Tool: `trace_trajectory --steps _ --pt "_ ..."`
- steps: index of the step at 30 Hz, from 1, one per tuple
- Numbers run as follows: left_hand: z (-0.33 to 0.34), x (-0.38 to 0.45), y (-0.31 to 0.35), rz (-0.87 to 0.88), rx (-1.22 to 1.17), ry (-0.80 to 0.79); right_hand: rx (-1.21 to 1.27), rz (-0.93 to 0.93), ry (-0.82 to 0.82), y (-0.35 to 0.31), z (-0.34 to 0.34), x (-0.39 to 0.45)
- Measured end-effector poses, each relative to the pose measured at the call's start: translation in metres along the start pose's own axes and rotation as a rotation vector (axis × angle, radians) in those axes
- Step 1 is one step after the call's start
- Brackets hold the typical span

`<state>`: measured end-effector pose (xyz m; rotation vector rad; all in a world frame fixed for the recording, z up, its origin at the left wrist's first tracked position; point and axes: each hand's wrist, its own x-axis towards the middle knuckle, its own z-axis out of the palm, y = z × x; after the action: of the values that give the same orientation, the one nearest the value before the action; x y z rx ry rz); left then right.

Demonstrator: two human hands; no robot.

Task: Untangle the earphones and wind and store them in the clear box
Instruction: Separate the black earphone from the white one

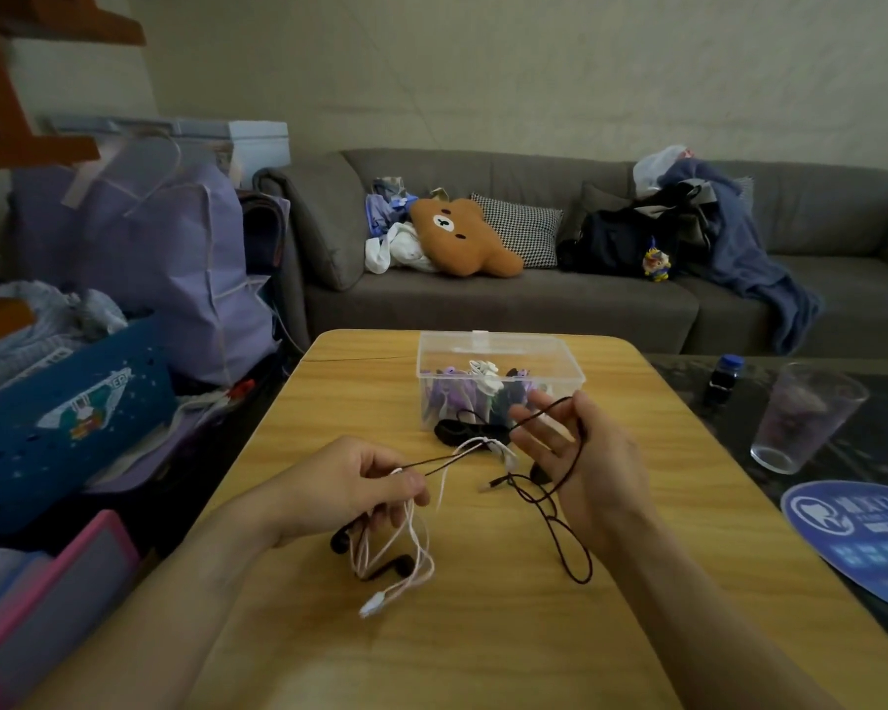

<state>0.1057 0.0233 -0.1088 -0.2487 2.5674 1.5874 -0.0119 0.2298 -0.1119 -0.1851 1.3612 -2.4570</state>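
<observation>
On the wooden table (483,632), my left hand (349,484) pinches a tangle of white earphones (406,550) and a dark cord; the white plug hangs down near the table. My right hand (580,463) is raised with its fingers spread, and the dark earphone cable (560,530) loops around them and trails down in loops. The dark cord runs taut between both hands. Behind them stands the clear box (501,351), lid off, with several purple, white and black earphones inside. A black wound bundle (452,433) lies in front of the box.
A clear plastic cup (800,417) and a small dark bottle (724,376) stand on the dark side table to the right, with a blue round fan (857,525) near it. A blue basket (68,417) and bags crowd the left. A grey sofa (534,294) is behind.
</observation>
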Motion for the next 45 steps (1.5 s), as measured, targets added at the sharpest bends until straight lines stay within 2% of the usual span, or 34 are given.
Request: trace_trajectory --steps 3,7,10,13,16,18,24,27,30,33,36,39,45 --pt "-0.001 0.003 -0.003 0.003 -0.06 0.173 0.199 0.041 -0.018 -0.005 0.001 0.0" --pt "-0.003 0.006 -0.004 0.027 -0.228 0.394 0.198 0.012 -0.009 -0.008 -0.001 0.001" --pt "-0.005 0.007 -0.003 0.011 -0.503 0.381 0.157 0.02 0.02 -0.005 -0.001 0.0" --pt "-0.007 0.003 -0.001 -0.003 -0.523 0.319 0.189 0.041 0.025 -0.005 -0.001 -0.001" --pt "-0.01 -0.003 0.004 -0.043 -0.669 0.179 0.255 0.063 0.043 -0.008 -0.005 0.0" --pt "-0.01 -0.003 0.006 -0.036 -0.623 0.172 0.258 0.055 0.033 -0.011 -0.006 0.0" --pt "-0.002 0.007 -0.005 0.059 -0.18 0.589 0.246 0.061 -0.008 -0.014 -0.005 -0.003" --pt "-0.002 0.011 -0.011 0.054 -0.126 0.696 0.22 0.07 -0.053 -0.013 -0.003 -0.006" --pt "0.003 0.013 -0.001 0.192 -0.035 0.782 0.158 0.083 -0.178 -0.014 0.002 -0.009" --pt "0.022 0.005 0.02 0.379 0.018 0.651 0.08 0.129 -0.3 -0.01 0.004 -0.011" --pt "0.045 0.003 0.028 0.431 0.111 0.472 0.028 0.136 -0.34 -0.005 0.005 -0.011" --pt "0.049 0.007 0.029 0.438 0.078 0.444 0.013 0.107 -0.318 -0.004 0.003 -0.013" --pt "0.043 0.003 0.033 0.421 -0.171 0.395 0.001 0.085 -0.219 0.002 0.002 -0.011"
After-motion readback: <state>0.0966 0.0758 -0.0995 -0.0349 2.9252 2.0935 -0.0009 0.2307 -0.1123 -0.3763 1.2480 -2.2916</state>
